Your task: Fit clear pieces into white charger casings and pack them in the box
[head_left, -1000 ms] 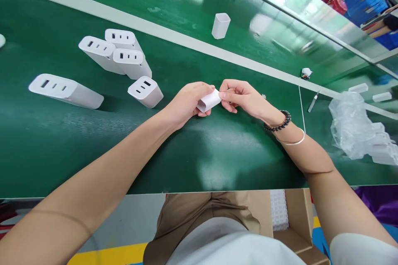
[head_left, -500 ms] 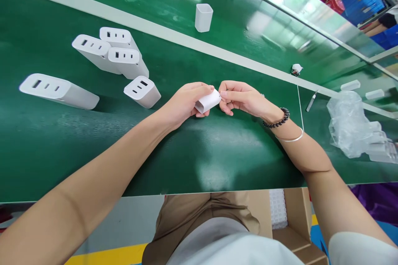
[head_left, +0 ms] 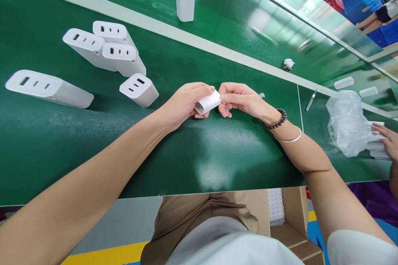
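In the left hand (head_left: 188,100), gripping a white casing (head_left: 209,101) between thumb and fingers, with its open end turned to the lower left. With the right hand (head_left: 239,98), pinching thumb and forefinger together at the casing's other end; hard to tell from here whether on the casing itself or on something tiny. Working just above a green bench (head_left: 155,157), near the middle, and wearing a dark beaded bracelet (head_left: 275,120) on the right wrist. To the left, facing three white chargers (head_left: 107,49) bunched together, with a smaller charger (head_left: 139,90) just beside them and a long charger (head_left: 46,87) farther out, all showing their ports. Beyond a pale strip (head_left: 199,42), looking onto an upright white shell (head_left: 185,5) with an open top. Off to the right, near a slim tool (head_left: 311,100), a clear plastic bag (head_left: 346,124) and, over white pieces (head_left: 377,153), another person's hand (head_left: 388,140)
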The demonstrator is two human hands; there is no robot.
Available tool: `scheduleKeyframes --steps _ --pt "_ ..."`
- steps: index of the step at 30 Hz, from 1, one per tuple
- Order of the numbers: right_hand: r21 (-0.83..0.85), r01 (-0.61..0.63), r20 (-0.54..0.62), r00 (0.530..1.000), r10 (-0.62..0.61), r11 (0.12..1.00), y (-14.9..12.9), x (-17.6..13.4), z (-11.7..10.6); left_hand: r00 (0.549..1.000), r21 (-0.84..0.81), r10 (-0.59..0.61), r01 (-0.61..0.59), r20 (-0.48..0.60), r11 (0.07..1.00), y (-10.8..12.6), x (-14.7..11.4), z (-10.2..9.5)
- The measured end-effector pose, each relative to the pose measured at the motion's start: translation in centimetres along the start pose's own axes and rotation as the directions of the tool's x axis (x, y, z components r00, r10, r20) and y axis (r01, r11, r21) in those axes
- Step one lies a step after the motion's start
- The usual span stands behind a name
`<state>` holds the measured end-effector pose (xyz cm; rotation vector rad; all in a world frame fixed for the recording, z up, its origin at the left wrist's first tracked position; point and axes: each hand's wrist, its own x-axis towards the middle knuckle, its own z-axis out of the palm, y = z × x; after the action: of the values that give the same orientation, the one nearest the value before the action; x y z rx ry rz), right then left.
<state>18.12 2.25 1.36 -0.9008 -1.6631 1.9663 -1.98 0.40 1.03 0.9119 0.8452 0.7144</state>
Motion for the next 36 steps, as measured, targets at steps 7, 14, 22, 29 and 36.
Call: scheduleKeyframes --steps 7,14,22,29,36 --pt "-0.017 -0.003 -0.011 1.0 0.003 1.0 -0.1 0.0 0.1 1.0 -0.016 -0.016 0.016 -0.011 1.0 -0.1 0.0 0.0" --pt "-0.037 0.021 -0.024 0.999 -0.022 0.999 0.2 0.0 0.5 0.999 0.048 -0.034 0.036 -0.037 0.998 0.0 -0.1 0.1" --pt "-0.072 0.077 -0.043 0.996 -0.081 0.994 0.7 -0.4 0.7 0.999 0.07 -0.034 0.036 -0.04 0.997 0.1 0.0 0.0" --pt "-0.068 0.124 -0.051 0.99 -0.128 0.99 1.1 -0.3 1.0 0.997 0.076 -0.046 0.05 -0.055 0.996 0.1 -0.1 0.2" --pt "-0.076 0.147 -0.055 0.987 -0.152 0.986 1.2 -0.3 1.0 0.997 0.076 -0.05 0.054 -0.063 0.996 0.1 -0.1 0.0"
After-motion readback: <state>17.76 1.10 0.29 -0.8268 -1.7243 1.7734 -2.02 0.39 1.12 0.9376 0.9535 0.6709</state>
